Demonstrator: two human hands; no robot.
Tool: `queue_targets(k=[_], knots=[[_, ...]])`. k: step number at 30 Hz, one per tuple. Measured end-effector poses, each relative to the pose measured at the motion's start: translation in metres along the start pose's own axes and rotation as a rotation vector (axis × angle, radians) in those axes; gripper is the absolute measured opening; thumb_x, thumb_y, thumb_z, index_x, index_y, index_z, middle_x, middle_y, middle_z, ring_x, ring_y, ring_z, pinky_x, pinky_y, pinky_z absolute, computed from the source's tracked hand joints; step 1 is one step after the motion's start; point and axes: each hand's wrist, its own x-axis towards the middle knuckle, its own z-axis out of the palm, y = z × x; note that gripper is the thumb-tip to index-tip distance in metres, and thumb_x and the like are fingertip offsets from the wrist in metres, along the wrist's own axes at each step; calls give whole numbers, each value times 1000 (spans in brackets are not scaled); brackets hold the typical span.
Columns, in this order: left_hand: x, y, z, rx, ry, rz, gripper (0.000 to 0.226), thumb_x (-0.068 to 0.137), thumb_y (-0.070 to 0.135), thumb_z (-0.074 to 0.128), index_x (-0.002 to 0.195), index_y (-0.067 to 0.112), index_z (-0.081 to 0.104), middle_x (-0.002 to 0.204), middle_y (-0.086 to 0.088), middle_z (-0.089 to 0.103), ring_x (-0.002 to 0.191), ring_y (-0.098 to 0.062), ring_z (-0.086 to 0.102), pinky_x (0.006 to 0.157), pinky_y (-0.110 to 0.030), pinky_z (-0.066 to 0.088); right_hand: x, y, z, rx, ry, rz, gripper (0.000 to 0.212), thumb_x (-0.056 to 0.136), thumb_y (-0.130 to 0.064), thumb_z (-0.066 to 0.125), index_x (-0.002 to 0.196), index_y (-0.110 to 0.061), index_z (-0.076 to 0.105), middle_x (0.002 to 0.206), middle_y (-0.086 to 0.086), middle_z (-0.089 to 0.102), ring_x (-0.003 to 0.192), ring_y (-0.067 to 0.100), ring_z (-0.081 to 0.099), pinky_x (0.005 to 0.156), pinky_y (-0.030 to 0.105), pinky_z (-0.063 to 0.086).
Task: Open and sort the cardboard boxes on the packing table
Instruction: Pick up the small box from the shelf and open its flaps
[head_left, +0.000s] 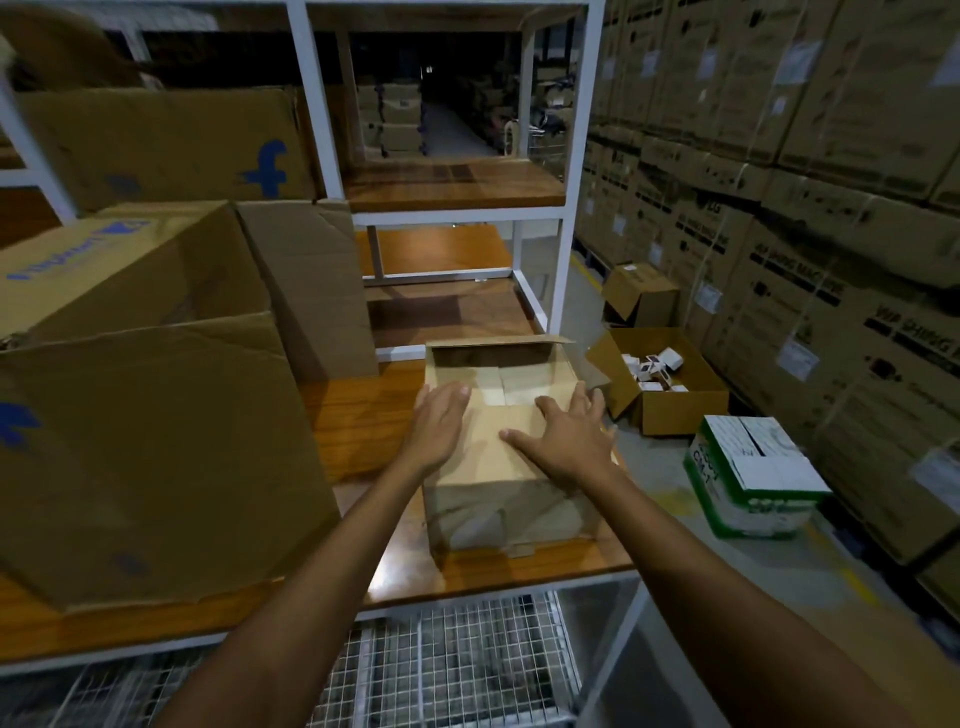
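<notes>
Opening step: left hand (441, 422) and right hand (563, 435), grips spread flat on the near flap (491, 447) of the box (509, 504) (far flap (498, 341) raised); next, likely hook that flap's edge

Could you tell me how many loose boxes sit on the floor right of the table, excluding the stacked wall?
3: a green-and-white box nearest, an open box of small white packs behind it, a plain open box farthest. The table may hide more.

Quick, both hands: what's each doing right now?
Left hand: open, flat on the small cardboard box flap.
Right hand: open, fingers spread on the same flap.
</notes>
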Motion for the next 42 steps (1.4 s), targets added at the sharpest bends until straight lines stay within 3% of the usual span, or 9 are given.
queue_targets(k=[4, 9, 15, 19, 23, 26, 29, 37, 42], knots=[[-3, 14, -9, -195, 106, 30, 41, 105, 46, 32, 108, 20, 64, 110, -3, 66, 104, -13, 58, 89, -35, 46, -2, -4, -14, 107, 173, 8, 70, 80, -74, 60, 131, -28, 55, 150, 13, 40, 140, 37, 25, 107, 58, 34], [-7, 44, -40, -388, 137, 97, 46, 107, 38, 32, 105, 9, 69, 88, -5, 73, 86, -9, 66, 78, -24, 41, -11, 0, -58, 324, 308, -46, 28, 79, -50, 77, 90, -25, 69, 98, -5, 66, 106, 20, 57, 73, 33, 47], [-18, 57, -86, -673, -536, -130, 48, 102, 43, 40, 118, 3, 62, 108, -26, 70, 68, -25, 73, 53, -27, 57, -51, 17, -106, 619, -104, -230, 67, 90, -61, 57, 80, 4, 71, 73, 7, 71, 59, 11, 58, 58, 21, 45], [-40, 63, -53, 50, -532, 92, 31, 98, 34, 57, 98, 5, 69, 101, -7, 74, 87, -20, 72, 71, -36, 58, -60, 17, -99, 375, -457, -116, 48, 97, -53, 54, 96, -8, 73, 87, 10, 75, 71, 19, 67, 61, 27, 55], [-63, 34, -1, 583, -301, 341, 36, 96, 46, 53, 127, 27, 59, 152, -1, 40, 143, -22, 29, 113, -41, 28, -57, 17, -42, -116, -192, -210, 45, 92, -56, 59, 123, -23, 62, 126, 7, 61, 116, 25, 56, 85, 36, 47], [-77, 2, 23, 740, -245, 350, 53, 101, 55, 28, 148, 32, 35, 164, -4, 16, 152, -23, 5, 121, -45, 3, -67, 25, 3, -227, 14, -239, 69, 93, -71, 29, 147, -30, 40, 160, 11, 29, 146, 34, 23, 112, 53, 31], [-81, -4, 32, 720, -186, 344, 54, 103, 51, 17, 149, 30, 35, 163, -2, 21, 152, -20, 10, 123, -45, 5, -71, 32, 23, -192, 102, -265, 81, 88, -70, 4, 149, -31, 40, 162, 9, 28, 149, 31, 19, 115, 55, 26], [2, 16, 12, 462, -178, 245, 48, 103, 47, 38, 144, 24, 46, 159, -3, 29, 148, -20, 23, 119, -42, 25, -16, 13, -4, -144, 172, -195, 43, 96, -52, 50, 130, -28, 59, 142, 2, 50, 130, 27, 40, 103, 49, 38], [57, 10, 19, 629, -131, 255, 45, 101, 50, 38, 139, 29, 49, 159, -5, 26, 148, -26, 17, 118, -46, 19, 46, 4, -13, 2, 343, -314, 37, 94, -32, 59, 129, -21, 60, 146, 5, 47, 136, 28, 36, 106, 45, 37]])
